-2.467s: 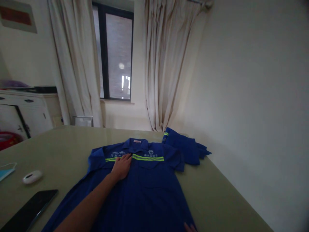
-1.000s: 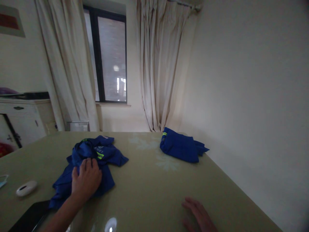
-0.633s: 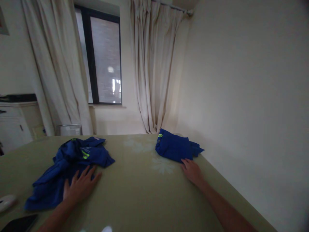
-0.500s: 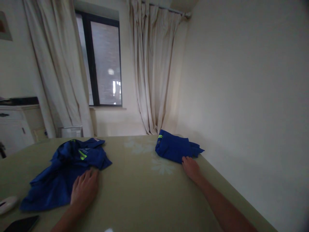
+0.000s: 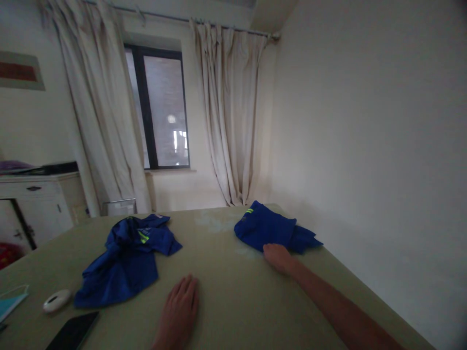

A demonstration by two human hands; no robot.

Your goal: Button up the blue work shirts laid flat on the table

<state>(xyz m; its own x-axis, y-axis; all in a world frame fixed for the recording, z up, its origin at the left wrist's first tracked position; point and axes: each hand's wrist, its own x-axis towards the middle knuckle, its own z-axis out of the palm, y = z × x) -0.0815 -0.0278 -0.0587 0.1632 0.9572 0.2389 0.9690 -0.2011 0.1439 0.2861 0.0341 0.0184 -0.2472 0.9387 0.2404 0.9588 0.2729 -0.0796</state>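
On the right of the table lies a folded blue shirt with yellow-green stripes at its left end. My right hand is at its near edge, with the fingers closed on the cloth; the fingertips are partly hidden. A second blue garment, crumpled and spread out, with a yellow-green mark and white print, lies on the left. My left hand rests on the table to the right of that garment, apart from it. Its fingers are stretched out and nothing is in them.
At the left front lie a dark phone, a white rounded object and a light-blue face mask. A wall runs along the table's right side. Behind are curtains, a window and a white cabinet.
My left hand has left the crumpled garment and moved right onto the table. My right hand has shifted left along the folded shirt's near edge. The camera has tilted up and turned left.
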